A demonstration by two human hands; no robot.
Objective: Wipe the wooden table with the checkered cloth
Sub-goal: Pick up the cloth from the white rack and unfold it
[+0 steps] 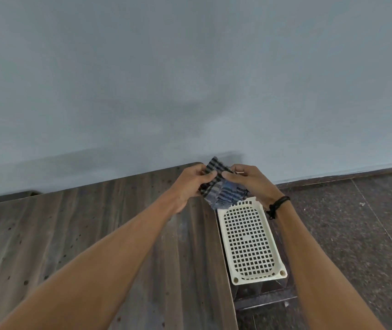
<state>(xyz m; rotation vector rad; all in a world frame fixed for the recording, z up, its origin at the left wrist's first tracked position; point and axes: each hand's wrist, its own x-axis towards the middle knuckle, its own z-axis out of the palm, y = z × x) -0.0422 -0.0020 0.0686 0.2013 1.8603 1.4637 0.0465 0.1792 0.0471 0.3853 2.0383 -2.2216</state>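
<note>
A dark blue and black checkered cloth [223,190] hangs bunched in the air over the far right corner of the wooden table [95,234]. My left hand [190,184] pinches its left upper edge with thumb and fingers. My right hand [249,181] grips its right upper edge; a black cord bracelet circles that wrist. The cloth's lower folds dangle above the far end of a cream basket and do not touch the table.
A cream perforated plastic basket [276,244] sits just off the table's right edge on a dark stand. Dark speckled floor tiles [356,222] spread to the right. A pale grey-blue wall [166,79] rises right behind the table.
</note>
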